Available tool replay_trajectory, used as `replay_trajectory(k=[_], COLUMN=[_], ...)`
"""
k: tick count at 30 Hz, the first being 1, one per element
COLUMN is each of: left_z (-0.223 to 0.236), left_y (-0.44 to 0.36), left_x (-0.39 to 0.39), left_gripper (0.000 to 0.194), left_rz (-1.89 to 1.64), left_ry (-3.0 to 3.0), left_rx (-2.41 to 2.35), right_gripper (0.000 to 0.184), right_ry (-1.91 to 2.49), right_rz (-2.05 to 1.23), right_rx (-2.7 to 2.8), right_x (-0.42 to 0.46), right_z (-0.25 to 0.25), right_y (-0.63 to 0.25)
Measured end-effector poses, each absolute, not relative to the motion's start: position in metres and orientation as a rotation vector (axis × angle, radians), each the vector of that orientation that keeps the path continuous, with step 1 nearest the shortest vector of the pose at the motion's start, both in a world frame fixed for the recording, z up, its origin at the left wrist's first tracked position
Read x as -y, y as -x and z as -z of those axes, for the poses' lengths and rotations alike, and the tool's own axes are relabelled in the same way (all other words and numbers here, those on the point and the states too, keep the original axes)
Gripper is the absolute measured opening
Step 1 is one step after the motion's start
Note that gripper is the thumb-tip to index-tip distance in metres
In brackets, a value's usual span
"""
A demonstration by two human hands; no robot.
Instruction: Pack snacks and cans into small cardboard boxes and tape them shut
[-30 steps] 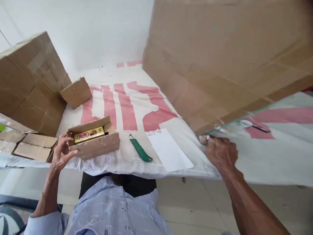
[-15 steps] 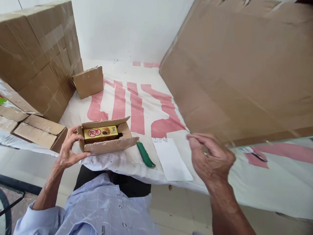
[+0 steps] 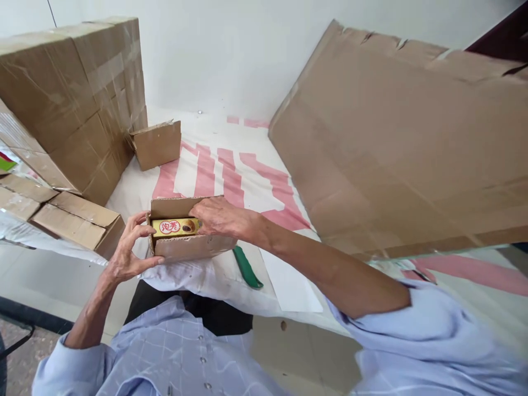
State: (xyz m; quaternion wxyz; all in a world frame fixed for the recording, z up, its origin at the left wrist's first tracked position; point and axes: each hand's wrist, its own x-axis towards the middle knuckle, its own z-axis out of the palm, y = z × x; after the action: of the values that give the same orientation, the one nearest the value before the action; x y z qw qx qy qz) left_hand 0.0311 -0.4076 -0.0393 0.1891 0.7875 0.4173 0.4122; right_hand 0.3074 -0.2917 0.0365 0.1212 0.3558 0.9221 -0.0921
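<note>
Moved since the earlier frame: our right hand (image 3: 218,217), now reaching into the open carton (image 3: 193,249), grip unclear. Our left hand (image 3: 127,250) grips its left end. Yellow box (image 3: 171,227) inside the carton; green handle (image 3: 247,268) near its right end, on the worktop (image 3: 258,192).

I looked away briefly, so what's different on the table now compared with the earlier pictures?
The right hand has moved left, away from the large cardboard, and now reaches into the small open box. That box has shifted right, hiding the tip of the green knife. The left hand still holds its left end; the yellow packet remains inside.
</note>
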Motion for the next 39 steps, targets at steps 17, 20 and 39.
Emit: replay_trajectory(k=[17,20,39], left_z=[0.045,0.021,-0.035], left_y=[-0.007,-0.008,-0.047], left_x=[0.41,0.4,0.259], left_gripper=[0.095,0.084,0.078], left_rz=[-1.027,-1.147,-1.481], left_ry=[-2.001,-1.962,-1.349], left_rx=[-1.23,-1.248,-1.108], right_gripper=[0.034,0.041,0.045], right_ry=[-1.398,-1.387,-1.675], right_rz=[1.03,1.711,2.41], right_rx=[-3.113,-3.157,-2.807], right_x=[0.303,0.297,0.201], right_z=[-0.079,-0.092,-0.026], right_y=[-0.345,-0.363,-0.299])
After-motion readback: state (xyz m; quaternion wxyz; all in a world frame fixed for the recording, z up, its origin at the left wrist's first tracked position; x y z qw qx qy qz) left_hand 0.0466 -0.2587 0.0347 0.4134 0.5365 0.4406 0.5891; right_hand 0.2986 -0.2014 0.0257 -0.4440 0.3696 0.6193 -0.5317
